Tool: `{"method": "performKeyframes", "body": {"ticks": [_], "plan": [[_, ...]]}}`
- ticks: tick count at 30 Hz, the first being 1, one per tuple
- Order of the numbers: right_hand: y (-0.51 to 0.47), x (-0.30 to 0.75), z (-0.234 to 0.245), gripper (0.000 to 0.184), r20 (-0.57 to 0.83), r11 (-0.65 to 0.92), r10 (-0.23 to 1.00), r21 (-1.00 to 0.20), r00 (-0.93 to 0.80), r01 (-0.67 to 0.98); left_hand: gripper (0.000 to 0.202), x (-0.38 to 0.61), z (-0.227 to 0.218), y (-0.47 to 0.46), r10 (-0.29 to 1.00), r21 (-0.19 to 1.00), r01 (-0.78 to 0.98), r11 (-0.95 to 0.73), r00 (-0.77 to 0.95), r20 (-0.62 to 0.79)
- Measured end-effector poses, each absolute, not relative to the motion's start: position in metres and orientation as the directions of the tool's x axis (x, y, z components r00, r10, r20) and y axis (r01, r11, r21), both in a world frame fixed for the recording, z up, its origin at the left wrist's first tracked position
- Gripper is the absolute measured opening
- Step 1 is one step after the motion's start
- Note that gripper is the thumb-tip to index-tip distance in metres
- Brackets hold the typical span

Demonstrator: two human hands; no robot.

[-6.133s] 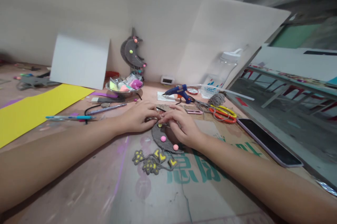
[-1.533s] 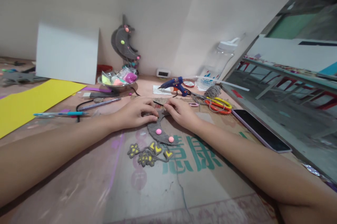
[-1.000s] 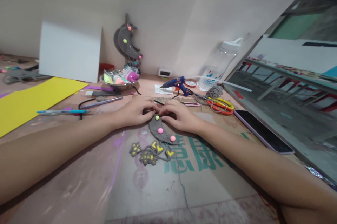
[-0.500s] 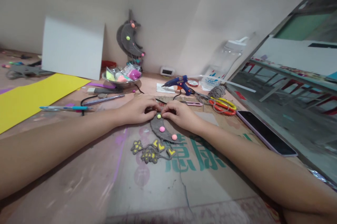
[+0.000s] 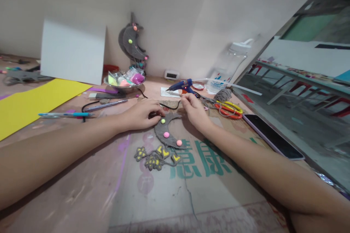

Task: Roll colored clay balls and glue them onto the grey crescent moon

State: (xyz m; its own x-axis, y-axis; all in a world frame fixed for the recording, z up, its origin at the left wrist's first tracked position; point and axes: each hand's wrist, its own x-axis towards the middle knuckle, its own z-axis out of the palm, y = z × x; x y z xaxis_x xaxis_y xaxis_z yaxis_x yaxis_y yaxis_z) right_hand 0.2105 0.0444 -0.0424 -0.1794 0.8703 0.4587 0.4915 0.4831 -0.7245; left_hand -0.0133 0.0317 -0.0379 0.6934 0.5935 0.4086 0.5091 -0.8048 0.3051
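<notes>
A grey felt crescent moon (image 5: 164,131) lies on the cardboard, with one yellow and two pink pompoms along it. My left hand (image 5: 144,113) rests at its upper left edge, thumb and fingertips closed around that part. Away from the moon, my right hand (image 5: 194,111) is raised near the blue glue gun (image 5: 180,86), its thumb and fingers pressed together. Whether anything small is between them cannot be seen. Below the moon lie grey-outlined yellow hearts (image 5: 163,151) and flowers (image 5: 153,161) attached to grey yarn.
Beyond my left arm are pens (image 5: 65,115), yellow sheets (image 5: 41,101) and a metal bowl (image 5: 124,86) of bagged coloured material. Scissors (image 5: 228,111), a yarn ball (image 5: 223,94), a phone (image 5: 273,136) and a clear bottle (image 5: 232,61) stand or lie right. Another decorated moon (image 5: 132,41) leans against the wall.
My right hand has left the moon's top and moved up and right towards the glue gun, uncovering the upper tip. My left hand stays at the moon's edge.
</notes>
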Motion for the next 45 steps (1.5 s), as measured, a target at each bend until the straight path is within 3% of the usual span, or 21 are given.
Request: {"method": "performKeyframes", "body": {"ticks": [3, 6, 8, 10, 13, 15, 18, 20, 22, 25, 30, 34, 41, 45], "plan": [[0.055, 0.217, -0.047, 0.022, 0.457, 0.44, 0.889, -0.824, -0.041, 0.356, 0.018, -0.013, -0.038, 0.032, 0.589, 0.3, 0.507, -0.808, 0.696, 0.411], [0.06, 0.218, -0.047, 0.023, 0.375, 0.37, 0.926, -0.923, 0.032, 0.107, 0.018, -0.013, -0.038, 0.032, 0.586, 0.301, 0.502, -0.811, 0.698, 0.413], [0.059, 0.217, -0.04, 0.021, 0.267, 0.268, 0.963, -0.962, 0.015, -0.061, 0.018, -0.013, -0.039, 0.032, 0.586, 0.303, 0.502, -0.81, 0.697, 0.412], [0.053, 0.217, -0.026, 0.02, 0.171, 0.16, 0.981, -0.981, -0.089, -0.112, 0.018, -0.014, -0.039, 0.033, 0.586, 0.301, 0.503, -0.81, 0.7, 0.408], [0.04, 0.221, 0.0, 0.021, 0.067, 0.125, 0.899, -0.986, -0.433, 0.107, 0.019, -0.014, -0.039, 0.033, 0.581, 0.295, 0.5, -0.814, 0.707, 0.403], [0.034, 0.227, 0.015, 0.027, -0.115, 0.28, 0.706, -0.861, -0.699, 0.425, 0.019, -0.015, -0.039, 0.033, 0.577, 0.296, 0.496, -0.817, 0.71, 0.403], [0.031, 0.239, 0.028, 0.023, -0.11, 0.62, 0.672, -0.457, -0.732, 0.638, 0.019, -0.014, -0.039, 0.033, 0.578, 0.297, 0.496, -0.816, 0.707, 0.407], [0.034, 0.248, 0.032, 0.018, -0.08, 0.654, 0.714, -0.28, -0.696, 0.703, 0.021, -0.014, -0.039, 0.034, 0.578, 0.301, 0.493, -0.816, 0.705, 0.412], [0.039, 0.258, 0.036, 0.02, -0.155, 0.644, 0.722, -0.207, -0.675, 0.737, 0.022, -0.014, -0.038, 0.034, 0.577, 0.313, 0.486, -0.816, 0.706, 0.41], [0.048, 0.273, 0.045, 0.023, -0.211, 0.623, 0.739, -0.15, -0.64, 0.768, 0.022, -0.014, -0.038, 0.034, 0.58, 0.317, 0.486, -0.814, 0.713, 0.395], [0.059, 0.295, 0.064, 0.02, 0.073, 0.361, 0.931, -0.051, -0.357, 0.931, 0.02, -0.014, -0.037, 0.033, 0.593, 0.313, 0.505, -0.804, 0.711, 0.378], [0.062, 0.307, 0.071, 0.028, 0.196, 0.188, 0.961, 0.045, -0.193, 0.981, 0.022, -0.014, -0.038, 0.033, 0.59, 0.315, 0.5, -0.807, 0.713, 0.379], [0.065, 0.302, 0.061, 0.035, 0.079, 0.307, 0.95, -0.078, -0.301, 0.949, 0.021, -0.014, -0.037, 0.032, 0.586, 0.309, 0.499, -0.81, 0.714, 0.383], [0.06, 0.291, 0.057, 0.018, 0.086, 0.372, 0.927, -0.092, -0.365, 0.924, 0.021, -0.014, -0.036, 0.032, 0.582, 0.301, 0.498, -0.813, 0.713, 0.392]]}}
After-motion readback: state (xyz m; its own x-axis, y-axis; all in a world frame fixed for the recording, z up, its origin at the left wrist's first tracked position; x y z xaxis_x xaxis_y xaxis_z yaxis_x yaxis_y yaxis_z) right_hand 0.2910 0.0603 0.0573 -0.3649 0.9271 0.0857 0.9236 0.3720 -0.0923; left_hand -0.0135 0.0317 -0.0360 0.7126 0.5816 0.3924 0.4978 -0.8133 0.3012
